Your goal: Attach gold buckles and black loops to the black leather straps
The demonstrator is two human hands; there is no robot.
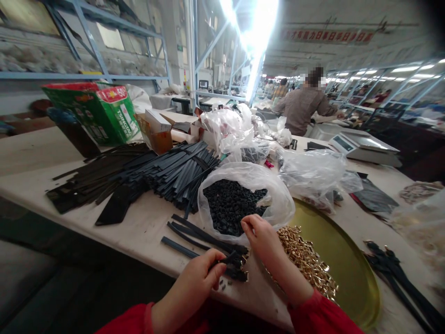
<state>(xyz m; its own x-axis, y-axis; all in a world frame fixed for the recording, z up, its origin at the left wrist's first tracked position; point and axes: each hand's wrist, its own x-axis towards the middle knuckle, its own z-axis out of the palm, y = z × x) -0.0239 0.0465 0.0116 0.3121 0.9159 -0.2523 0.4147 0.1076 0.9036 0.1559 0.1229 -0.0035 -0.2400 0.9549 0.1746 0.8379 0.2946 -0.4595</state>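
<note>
My left hand [205, 271] is closed in a pinch on the end of a black strap [227, 257], low over the near table edge. Under and beyond it lie several more black straps [194, 229], with gold metal pieces at their right ends. My right hand [262, 236] is at the near rim of a clear plastic bag [283, 195] full of small black loops [231, 206]. Its thumb and fingertips are pressed together; whatever they hold is too small to make out. Partly behind my right forearm, small gold buckle-like fittings [308, 260] are heaped on a gold oval tray [347, 246].
Bundled dark strips [174, 174] lie at the left, near a green carton [113, 113]. Filled plastic bags [232, 130] crowd the back. A scale [365, 146] stands back right, before a person [302, 109] facing away. Finished-looking straps [399, 273] lie right of the tray.
</note>
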